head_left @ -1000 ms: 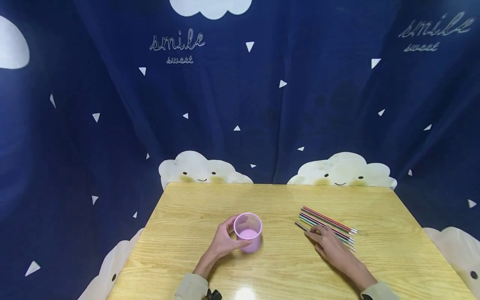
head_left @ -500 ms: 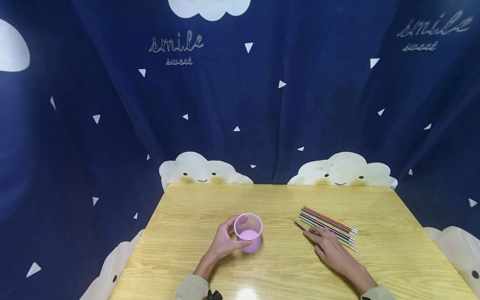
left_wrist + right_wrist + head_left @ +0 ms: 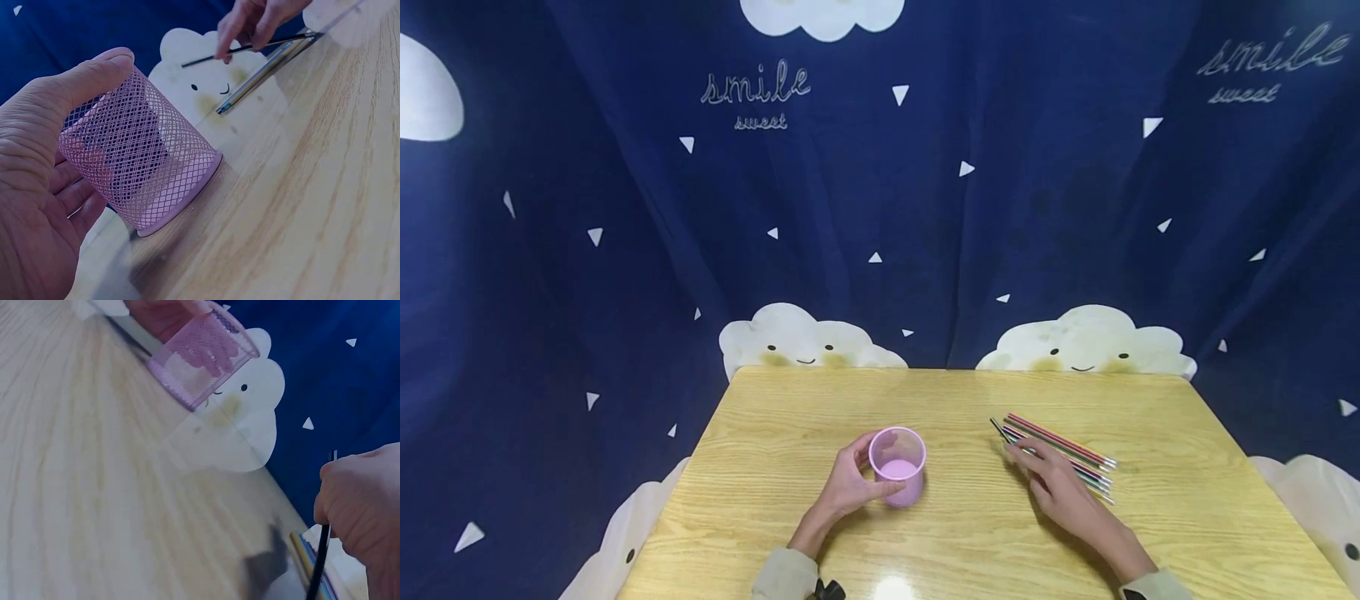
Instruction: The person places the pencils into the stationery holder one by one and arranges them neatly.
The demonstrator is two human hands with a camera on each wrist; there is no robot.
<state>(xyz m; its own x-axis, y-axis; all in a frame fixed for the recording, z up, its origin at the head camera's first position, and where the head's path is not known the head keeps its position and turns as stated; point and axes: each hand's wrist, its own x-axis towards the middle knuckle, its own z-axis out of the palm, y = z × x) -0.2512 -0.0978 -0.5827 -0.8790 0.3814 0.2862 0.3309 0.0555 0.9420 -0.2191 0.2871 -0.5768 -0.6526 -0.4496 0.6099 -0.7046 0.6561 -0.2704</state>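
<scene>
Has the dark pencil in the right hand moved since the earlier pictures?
Yes: in the head view, the tip of the dark pencil has shifted forward, toward the far edge of the table.

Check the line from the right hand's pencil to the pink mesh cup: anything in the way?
Nothing visible. Only tabletop shows between the dark pencil pinched in the right hand and the pink mesh cup. The left hand grips the cup's side, leaving its mouth uncovered.
</scene>
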